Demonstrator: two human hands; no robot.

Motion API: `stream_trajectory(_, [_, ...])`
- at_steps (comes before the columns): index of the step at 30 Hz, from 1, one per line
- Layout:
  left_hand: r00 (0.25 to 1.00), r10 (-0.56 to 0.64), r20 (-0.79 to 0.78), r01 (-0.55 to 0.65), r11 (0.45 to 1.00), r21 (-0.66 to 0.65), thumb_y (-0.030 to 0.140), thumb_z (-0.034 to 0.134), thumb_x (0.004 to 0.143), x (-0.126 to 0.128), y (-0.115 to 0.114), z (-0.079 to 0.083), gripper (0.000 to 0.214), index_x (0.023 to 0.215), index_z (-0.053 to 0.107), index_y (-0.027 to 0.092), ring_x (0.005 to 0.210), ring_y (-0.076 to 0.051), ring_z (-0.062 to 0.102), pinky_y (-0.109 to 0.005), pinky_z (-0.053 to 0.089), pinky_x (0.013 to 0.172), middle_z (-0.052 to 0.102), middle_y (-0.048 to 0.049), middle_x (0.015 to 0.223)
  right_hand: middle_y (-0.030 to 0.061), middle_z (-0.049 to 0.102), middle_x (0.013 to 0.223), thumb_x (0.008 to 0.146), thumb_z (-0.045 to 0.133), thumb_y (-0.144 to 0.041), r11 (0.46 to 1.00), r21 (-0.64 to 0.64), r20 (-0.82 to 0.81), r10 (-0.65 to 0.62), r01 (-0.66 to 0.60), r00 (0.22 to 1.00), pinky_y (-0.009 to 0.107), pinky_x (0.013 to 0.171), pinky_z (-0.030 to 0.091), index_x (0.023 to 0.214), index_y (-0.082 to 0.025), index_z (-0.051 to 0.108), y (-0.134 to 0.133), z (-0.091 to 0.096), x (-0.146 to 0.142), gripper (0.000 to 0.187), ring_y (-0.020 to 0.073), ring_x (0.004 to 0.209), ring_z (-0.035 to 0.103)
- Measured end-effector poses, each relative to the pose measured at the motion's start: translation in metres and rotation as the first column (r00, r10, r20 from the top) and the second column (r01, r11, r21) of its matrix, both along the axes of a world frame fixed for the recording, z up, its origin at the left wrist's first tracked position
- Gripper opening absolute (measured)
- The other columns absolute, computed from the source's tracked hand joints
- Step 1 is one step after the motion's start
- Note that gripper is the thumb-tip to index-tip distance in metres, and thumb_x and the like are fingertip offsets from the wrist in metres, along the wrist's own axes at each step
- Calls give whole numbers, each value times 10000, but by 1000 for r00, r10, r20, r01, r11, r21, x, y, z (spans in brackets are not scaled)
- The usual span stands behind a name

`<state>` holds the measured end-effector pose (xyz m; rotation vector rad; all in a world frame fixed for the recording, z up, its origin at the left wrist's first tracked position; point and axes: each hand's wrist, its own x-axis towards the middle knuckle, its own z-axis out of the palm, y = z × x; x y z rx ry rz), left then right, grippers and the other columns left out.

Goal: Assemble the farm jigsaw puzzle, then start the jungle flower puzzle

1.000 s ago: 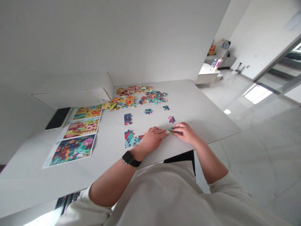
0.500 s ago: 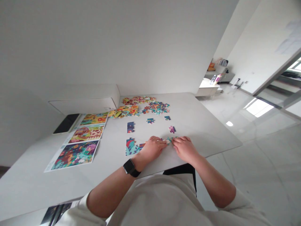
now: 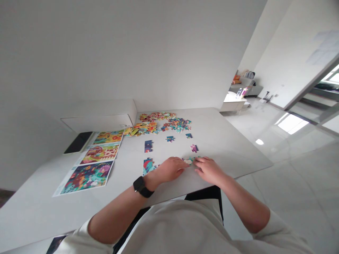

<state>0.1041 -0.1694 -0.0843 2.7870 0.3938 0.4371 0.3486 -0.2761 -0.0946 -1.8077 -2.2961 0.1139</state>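
Observation:
My left hand (image 3: 171,168), with a black watch (image 3: 142,186) on its wrist, lies fairly flat over joined puzzle pieces near the table's front edge. Its fingers stretch toward a pale green puzzle section (image 3: 188,161), which lies between the hands. My right hand (image 3: 209,170) rests at that section's right end, fingers extended and thumb apart. Left of my left hand shows a teal and red puzzle corner (image 3: 148,166); the hand hides what adjoins it. Just beyond the hands lie a purple piece (image 3: 194,148), a blue piece (image 3: 170,139), a small dark teal piece (image 3: 188,135) and a dark blue section (image 3: 148,146).
Heaps of blue-orange pieces (image 3: 180,124), yellow pieces (image 3: 144,127) and red pieces (image 3: 156,116) lie at the back of the white table (image 3: 233,148). At left are a printed picture sheet (image 3: 87,178), a dark-screened device (image 3: 78,142) and a white box (image 3: 97,121) against the wall.
My left hand has flattened and shifted slightly left, covering more of the joined pieces there. My right fingers have straightened, with the thumb farther apart. The whole view has shifted slightly.

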Motion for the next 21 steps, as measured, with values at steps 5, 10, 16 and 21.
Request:
stream_trajectory(5, [988,106,115,-97,992,-78,270,559,1064,-26,31,16,307,1292,764,267,1093,-231,743,-385,569,1005,818,-66,1163,78,802,1259,994,667,-287,992,90,-251,-64,89,966,457,1063,585,1216,-287,805,31,16,25,261,280,1169,756])
stream_trajectory(10, [885,411,221,-394,912,-119,280,595,1046,-45,48,5,263,1237,770,238,966,-233,731,-390,575,942,794,-71,984,55,845,1079,976,678,-293,950,38,-322,-281,309,904,376,909,625,1120,-269,824,106,26,68,206,235,978,796])
stream_trajectory(16, [896,413,165,-404,911,-88,297,591,1061,-42,34,-11,330,1363,713,239,833,-217,712,-366,564,870,758,-47,876,39,838,1186,982,672,-328,862,-113,-138,-506,494,851,282,940,579,1132,-269,841,233,32,89,233,212,1103,781])
stream_trajectory(21, [893,411,183,-409,911,-54,225,584,1050,-44,31,-11,331,1361,697,234,900,-230,724,-371,564,876,787,-67,971,116,780,1343,973,700,-350,809,-133,-16,-580,573,814,278,1002,536,1295,-224,796,310,25,80,359,257,1260,724])
